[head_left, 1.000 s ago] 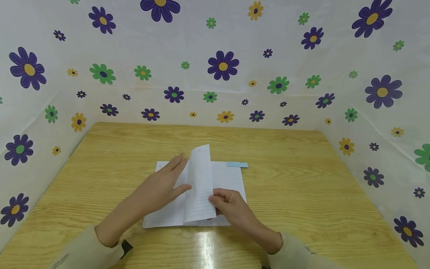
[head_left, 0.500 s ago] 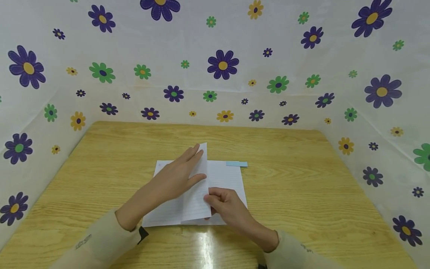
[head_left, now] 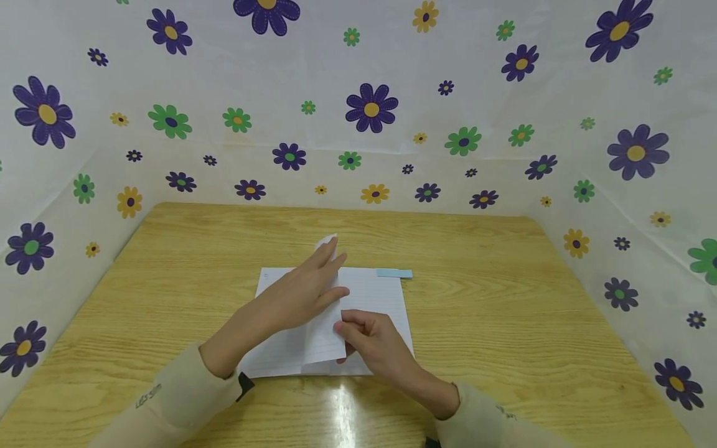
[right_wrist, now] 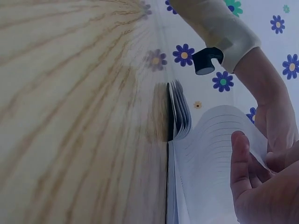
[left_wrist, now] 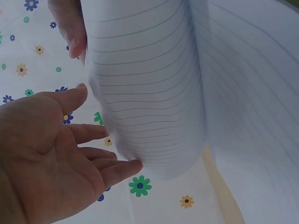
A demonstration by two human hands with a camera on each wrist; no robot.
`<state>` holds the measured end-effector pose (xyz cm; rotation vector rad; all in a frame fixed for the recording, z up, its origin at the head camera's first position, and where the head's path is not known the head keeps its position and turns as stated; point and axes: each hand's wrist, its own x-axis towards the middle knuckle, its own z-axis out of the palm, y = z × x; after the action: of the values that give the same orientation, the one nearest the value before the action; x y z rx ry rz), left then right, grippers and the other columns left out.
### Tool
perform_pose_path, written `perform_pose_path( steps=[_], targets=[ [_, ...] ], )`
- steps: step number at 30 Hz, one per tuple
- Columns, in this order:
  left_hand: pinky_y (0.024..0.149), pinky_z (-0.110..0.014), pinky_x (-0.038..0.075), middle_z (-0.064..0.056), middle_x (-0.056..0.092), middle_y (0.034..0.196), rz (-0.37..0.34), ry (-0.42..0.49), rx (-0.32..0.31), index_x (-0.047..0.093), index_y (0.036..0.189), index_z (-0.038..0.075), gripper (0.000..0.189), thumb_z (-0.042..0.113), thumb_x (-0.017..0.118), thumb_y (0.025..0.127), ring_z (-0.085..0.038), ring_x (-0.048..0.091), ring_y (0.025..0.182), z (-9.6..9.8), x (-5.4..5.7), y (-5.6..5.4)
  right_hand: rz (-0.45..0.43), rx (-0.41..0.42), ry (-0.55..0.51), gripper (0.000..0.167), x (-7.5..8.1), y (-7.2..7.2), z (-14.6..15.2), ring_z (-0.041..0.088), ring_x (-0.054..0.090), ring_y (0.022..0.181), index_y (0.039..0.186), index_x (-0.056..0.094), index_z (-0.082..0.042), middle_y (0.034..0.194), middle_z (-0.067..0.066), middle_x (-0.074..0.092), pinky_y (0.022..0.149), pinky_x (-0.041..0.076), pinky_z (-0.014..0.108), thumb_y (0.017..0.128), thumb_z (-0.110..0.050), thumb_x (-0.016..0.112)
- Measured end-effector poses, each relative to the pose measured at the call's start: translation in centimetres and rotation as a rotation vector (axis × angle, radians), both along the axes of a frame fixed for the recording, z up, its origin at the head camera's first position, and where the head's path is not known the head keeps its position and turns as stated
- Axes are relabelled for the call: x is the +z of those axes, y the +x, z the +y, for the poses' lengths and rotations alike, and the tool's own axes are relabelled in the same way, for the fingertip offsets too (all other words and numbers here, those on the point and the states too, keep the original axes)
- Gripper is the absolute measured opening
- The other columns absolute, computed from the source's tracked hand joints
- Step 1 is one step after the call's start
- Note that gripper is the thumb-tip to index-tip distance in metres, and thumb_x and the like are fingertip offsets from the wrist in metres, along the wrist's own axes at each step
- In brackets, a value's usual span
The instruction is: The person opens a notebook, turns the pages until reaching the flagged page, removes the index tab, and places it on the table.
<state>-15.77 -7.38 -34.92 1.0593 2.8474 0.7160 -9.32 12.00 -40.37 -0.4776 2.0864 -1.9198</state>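
A lined notebook [head_left: 274, 356] lies spread on the table. One of its pages [head_left: 322, 341] stands up from the middle, bending over to the left. Thumb and fingers of my right hand [head_left: 374, 339] pinch that page by its free edge, near the lower corner. My left hand [head_left: 299, 292] is extended over the raised page with fingers straight. In the left wrist view, the left hand [left_wrist: 51, 158] has its fingertips right at the edge of the curved page [left_wrist: 145, 93]. From the right wrist, the notebook's curled leaves [right_wrist: 180, 109] show beside the right hand [right_wrist: 271, 196].
A light blue strip [head_left: 394, 274] sticks out past the notebook's top right corner. The wooden table [head_left: 493, 323] is bordered at the back and sides by a white cloth [head_left: 336, 68] printed with flowers. A black wrist device [right_wrist: 208, 60] sits at the left sleeve.
The raised page has swung leftward with my right hand pinching it. My left hand has moved right, from beside the page to over it.
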Motion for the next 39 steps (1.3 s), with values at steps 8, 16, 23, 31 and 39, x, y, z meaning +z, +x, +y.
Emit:
perform_pose_path(
  steps=[8,16,23,31,39],
  targets=[
    [0.111,-0.048,0.044,-0.026,0.012,0.169,-0.048,-0.057,0.035,0.042,0.154,-0.005,0.068,0.036,0.064,0.104,-0.039,0.021,0.154,-0.3,-0.1,0.1,-0.004,0.021,-0.008,0.033,0.2,0.3,0.2,0.029,0.076,0.081,0.128,0.066,0.008,0.102,0.021,0.075,0.074,0.062,0.035,0.108,-0.017,0.057],
    [0.116,-0.053,0.036,-0.027,0.013,0.168,-0.087,-0.080,0.068,0.040,0.154,-0.008,0.069,0.035,0.064,0.105,-0.040,0.019,0.155,-2.1,-0.6,0.5,0.045,-0.029,0.069,0.034,0.0,0.3,1.8,0.028,0.073,0.099,0.131,0.066,0.005,0.119,0.017,0.074,0.079,0.061,0.035,0.106,-0.018,0.061],
    [0.117,-0.051,0.035,-0.021,0.009,0.171,-0.089,-0.066,0.059,0.031,0.157,-0.009,0.078,0.033,0.067,0.102,-0.036,0.020,0.155,-4.1,-1.7,1.1,0.121,-0.104,0.205,0.031,-0.2,0.4,3.2,0.025,0.068,0.117,0.129,0.070,0.000,0.125,0.012,0.073,0.095,0.055,0.029,0.105,-0.020,0.063],
    [0.113,-0.049,0.040,-0.018,0.003,0.172,-0.044,-0.102,0.038,0.026,0.158,-0.011,0.091,0.032,0.077,0.095,-0.035,0.016,0.156,-5.3,-3.0,1.7,0.163,-0.099,0.387,0.047,-0.5,0.7,4.4,0.037,0.065,0.117,0.141,0.061,0.001,0.144,0.014,0.061,0.101,0.052,0.048,0.104,-0.027,0.065],
    [0.116,-0.055,0.034,-0.027,0.002,0.169,0.100,-0.219,0.041,0.034,0.151,-0.017,0.103,0.034,0.090,0.081,-0.048,0.011,0.154,-5.9,-4.2,1.8,0.235,-0.062,0.560,0.055,-0.8,0.6,5.4,0.036,0.043,0.145,0.144,0.055,0.005,0.152,0.023,0.050,0.116,0.037,0.052,0.100,-0.022,0.072]
  ],
)
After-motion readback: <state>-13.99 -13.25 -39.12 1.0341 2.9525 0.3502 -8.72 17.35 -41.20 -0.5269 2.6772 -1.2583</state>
